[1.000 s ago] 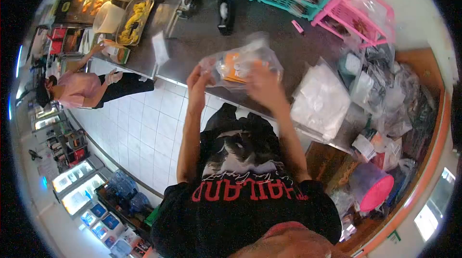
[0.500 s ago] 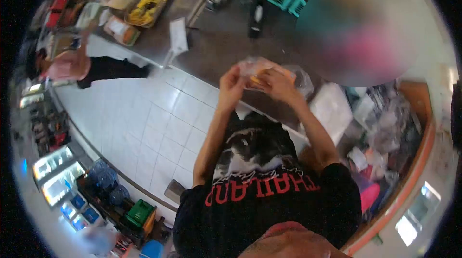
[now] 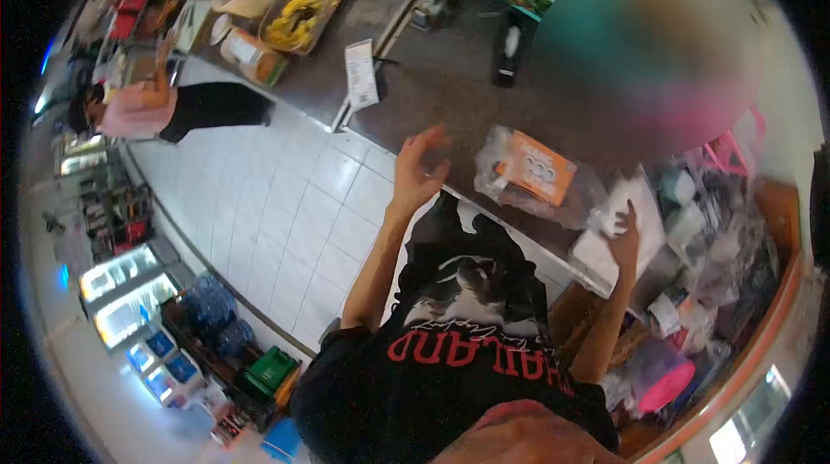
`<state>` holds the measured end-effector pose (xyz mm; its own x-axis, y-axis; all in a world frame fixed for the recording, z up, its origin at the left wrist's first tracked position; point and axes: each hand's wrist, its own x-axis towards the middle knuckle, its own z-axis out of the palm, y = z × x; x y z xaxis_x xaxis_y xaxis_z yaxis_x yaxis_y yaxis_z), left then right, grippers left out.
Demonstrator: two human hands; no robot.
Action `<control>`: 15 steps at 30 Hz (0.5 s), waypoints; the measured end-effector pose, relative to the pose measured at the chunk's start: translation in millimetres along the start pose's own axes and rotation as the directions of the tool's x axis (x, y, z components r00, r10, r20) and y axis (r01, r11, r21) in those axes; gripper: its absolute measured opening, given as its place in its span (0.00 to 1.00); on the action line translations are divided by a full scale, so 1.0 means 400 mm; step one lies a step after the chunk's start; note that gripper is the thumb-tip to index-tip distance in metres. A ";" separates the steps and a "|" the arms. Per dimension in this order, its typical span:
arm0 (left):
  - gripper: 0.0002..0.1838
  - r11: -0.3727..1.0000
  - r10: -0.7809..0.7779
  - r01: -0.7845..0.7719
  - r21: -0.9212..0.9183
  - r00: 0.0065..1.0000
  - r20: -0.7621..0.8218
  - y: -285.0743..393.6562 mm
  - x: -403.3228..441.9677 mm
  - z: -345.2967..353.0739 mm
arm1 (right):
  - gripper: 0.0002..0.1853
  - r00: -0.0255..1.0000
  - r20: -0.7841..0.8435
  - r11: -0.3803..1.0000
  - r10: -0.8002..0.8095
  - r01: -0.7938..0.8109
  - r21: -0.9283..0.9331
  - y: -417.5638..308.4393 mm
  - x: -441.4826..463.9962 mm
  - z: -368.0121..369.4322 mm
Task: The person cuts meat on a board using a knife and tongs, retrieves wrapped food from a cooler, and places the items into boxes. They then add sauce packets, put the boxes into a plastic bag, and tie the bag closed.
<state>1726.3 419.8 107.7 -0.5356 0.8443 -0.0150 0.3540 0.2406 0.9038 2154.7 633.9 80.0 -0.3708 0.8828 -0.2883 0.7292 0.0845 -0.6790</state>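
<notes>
An orange packet [image 3: 540,172] lies in a clear plastic bag [image 3: 491,172] near the counter's front edge. To the left of the bag, my left hand [image 3: 422,168] is raised over the counter edge, its fingers apart and holding nothing. My right hand [image 3: 624,235] reaches over the stack of white plastic bags [image 3: 596,255] at the right, fingers spread on or just above it. A black stapler-like object [image 3: 507,51] lies farther back on the dark counter.
A white paper slip [image 3: 361,75] stands at the counter's left part, near a tray of yellow food [image 3: 307,10]. Crumpled plastic bags [image 3: 718,239] fill the right side. Another person [image 3: 143,109] stands at far left. A blurred round patch hides the back right.
Both hands have let go of the bag with the orange packet, which now lies on the counter. My right hand has moved right to the white bags. The view has shifted.
</notes>
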 end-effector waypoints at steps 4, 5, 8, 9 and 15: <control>0.65 0.909 0.210 -0.278 0.310 0.949 0.234 -0.172 0.098 0.145 | 0.48 0.980 0.159 0.976 -0.121 0.147 -0.160 -0.064 0.078 0.140; 0.61 0.846 0.269 -0.374 0.379 0.914 0.303 -0.164 0.116 0.195 | 0.47 0.967 0.186 0.957 -0.174 0.210 -0.199 -0.124 0.101 0.188; 0.48 0.769 0.440 -0.584 0.261 0.779 0.447 -0.143 0.167 0.312 | 0.43 0.933 0.213 0.916 -0.290 0.335 -0.218 -0.206 0.152 0.299; 0.44 0.757 0.501 -0.631 0.167 0.726 0.472 -0.138 0.177 0.341 | 0.42 0.932 0.186 0.925 -0.310 0.341 -0.166 -0.193 0.164 0.327; 0.28 0.984 0.178 -0.178 -0.019 0.964 0.198 -0.199 0.073 0.481 | 0.32 0.928 -0.177 0.900 -0.327 0.363 0.240 -0.094 0.126 0.453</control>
<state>1830.0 517.2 -47.0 -0.3011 0.9516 0.0616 0.4293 0.0776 0.8998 2004.1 591.6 -31.4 -0.4808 0.8737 0.0739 0.3839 0.2855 -0.8781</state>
